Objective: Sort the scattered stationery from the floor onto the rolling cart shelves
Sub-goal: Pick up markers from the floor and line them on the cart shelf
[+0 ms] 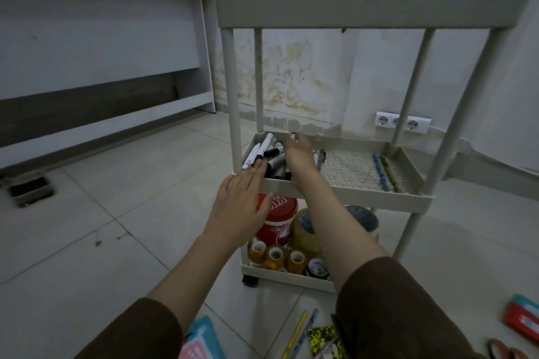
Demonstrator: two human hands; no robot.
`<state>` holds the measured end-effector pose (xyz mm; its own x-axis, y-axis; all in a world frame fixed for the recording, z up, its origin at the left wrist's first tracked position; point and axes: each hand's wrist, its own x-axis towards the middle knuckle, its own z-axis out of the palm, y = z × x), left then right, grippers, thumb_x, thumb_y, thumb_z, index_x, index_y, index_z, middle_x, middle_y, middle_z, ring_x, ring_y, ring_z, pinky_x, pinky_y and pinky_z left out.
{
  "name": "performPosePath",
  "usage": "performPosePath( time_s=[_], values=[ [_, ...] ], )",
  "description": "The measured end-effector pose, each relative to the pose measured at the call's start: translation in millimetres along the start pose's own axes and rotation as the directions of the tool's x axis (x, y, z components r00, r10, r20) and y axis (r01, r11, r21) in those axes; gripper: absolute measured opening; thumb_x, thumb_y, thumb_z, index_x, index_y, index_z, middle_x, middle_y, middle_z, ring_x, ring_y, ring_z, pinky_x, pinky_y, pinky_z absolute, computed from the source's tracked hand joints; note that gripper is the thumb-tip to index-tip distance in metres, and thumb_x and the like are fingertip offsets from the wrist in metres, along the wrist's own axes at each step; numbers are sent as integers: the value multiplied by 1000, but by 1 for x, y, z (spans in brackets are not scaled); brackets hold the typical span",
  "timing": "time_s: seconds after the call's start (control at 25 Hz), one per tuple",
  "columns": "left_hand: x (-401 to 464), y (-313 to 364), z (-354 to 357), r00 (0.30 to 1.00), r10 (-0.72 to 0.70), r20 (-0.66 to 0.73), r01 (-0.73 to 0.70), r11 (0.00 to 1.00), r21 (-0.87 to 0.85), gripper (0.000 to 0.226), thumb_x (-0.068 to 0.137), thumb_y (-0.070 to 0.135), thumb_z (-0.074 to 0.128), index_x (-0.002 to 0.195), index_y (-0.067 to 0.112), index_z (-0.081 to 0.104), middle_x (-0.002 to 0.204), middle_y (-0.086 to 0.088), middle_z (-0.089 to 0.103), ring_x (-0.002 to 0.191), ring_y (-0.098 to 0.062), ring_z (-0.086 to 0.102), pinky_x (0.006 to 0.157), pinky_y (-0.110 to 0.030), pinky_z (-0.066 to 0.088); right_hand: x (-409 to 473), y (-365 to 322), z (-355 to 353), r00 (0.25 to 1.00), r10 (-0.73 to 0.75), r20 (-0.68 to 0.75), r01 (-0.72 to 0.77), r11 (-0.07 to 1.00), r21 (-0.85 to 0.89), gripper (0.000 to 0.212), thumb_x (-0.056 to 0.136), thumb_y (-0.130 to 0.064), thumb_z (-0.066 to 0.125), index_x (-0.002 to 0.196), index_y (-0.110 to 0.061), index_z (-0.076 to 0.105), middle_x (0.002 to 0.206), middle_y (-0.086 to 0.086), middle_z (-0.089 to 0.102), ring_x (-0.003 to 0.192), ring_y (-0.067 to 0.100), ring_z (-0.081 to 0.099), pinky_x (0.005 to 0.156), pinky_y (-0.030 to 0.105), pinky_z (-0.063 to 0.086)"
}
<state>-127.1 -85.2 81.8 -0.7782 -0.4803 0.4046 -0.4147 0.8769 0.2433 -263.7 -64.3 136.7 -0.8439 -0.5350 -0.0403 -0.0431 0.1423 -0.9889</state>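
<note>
The beige rolling cart (344, 192) stands in front of me. On the left of its middle shelf lies a heap of black and white markers (269, 151); a dark pen (320, 159) and blue and green pens (382, 172) lie further right. My left hand (242, 204) is flat with straight fingers, its tips at the shelf's front left corner beside the markers. My right hand (297, 151) reaches over the marker heap, blurred, fingers bent away from me; whether it holds anything is hidden. Tape rolls (275, 256) and a red tub (277, 221) fill the bottom shelf.
On the floor near me lie a yellow pencil (296, 335), a yellow-black patterned pouch (323, 338), a pink-teal pack (198, 341) and a red-teal pack (522, 318). A white desk (102, 46) stands left; wall sockets (402, 122) sit behind the cart.
</note>
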Motion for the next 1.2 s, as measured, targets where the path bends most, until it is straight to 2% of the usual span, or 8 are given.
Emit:
performPosePath(
  time_s=[0.12,0.2,0.32,0.44,0.52,0.8,1.08,1.2],
  values=[
    [7,10,-5,993,54,-108,-47,996,72,54,96,30,38,146,20,20,152,2,26,139,-10,21,114,-27,12,0,5,2,994,-71,-84,73,997,16,50,98,-17,32,146,-9,24,152,10,28,138,27,31,111,42,31],
    [21,16,-10,983,105,-153,-106,994,-1,52,97,24,37,146,16,23,153,1,23,141,-11,16,116,-27,11,3,7,3,977,-135,-164,130,991,-41,49,96,-16,34,144,-7,29,151,12,30,140,28,26,113,44,26],
    [51,17,-13,994,108,-23,-106,993,60,49,100,19,27,147,6,16,156,-7,14,145,-17,5,118,-29,2,3,10,5,967,-132,-216,89,976,-199,43,95,-19,34,134,-3,40,144,14,37,140,32,18,115,49,14],
    [63,13,-6,972,127,196,-191,914,358,49,101,17,12,147,1,6,156,-15,6,145,-30,-4,118,-40,0,3,8,4,973,-87,-212,30,966,-258,42,95,-24,35,131,-2,40,142,16,38,136,36,22,113,47,19],
    [59,14,-1,978,122,172,-185,887,423,49,100,15,9,147,1,9,154,-15,16,143,-31,5,116,-40,8,0,8,3,975,-92,-203,35,963,-268,46,96,-26,36,135,-1,35,145,18,34,138,36,21,113,46,20],
    [52,18,7,999,34,32,-43,941,335,55,101,22,14,147,7,-9,153,-18,8,137,-30,16,108,-34,22,-5,5,4,970,-24,-240,-53,950,-308,56,97,-35,34,145,-9,20,153,10,22,143,30,13,116,45,10],
    [54,16,7,994,85,64,-103,927,360,63,86,21,-13,147,4,-10,156,-15,-4,139,-27,13,109,-34,21,-2,5,2,972,-5,-235,-80,934,-347,54,96,-33,33,143,-8,24,150,11,28,140,28,22,111,46,15],
    [53,17,6,996,63,65,-82,928,364,54,99,25,5,147,5,-9,154,-15,5,141,-29,10,111,-34,19,0,8,3,980,-57,-192,-11,943,-333,51,96,-35,33,139,-7,31,145,13,36,135,30,31,110,45,22]
  ],
)
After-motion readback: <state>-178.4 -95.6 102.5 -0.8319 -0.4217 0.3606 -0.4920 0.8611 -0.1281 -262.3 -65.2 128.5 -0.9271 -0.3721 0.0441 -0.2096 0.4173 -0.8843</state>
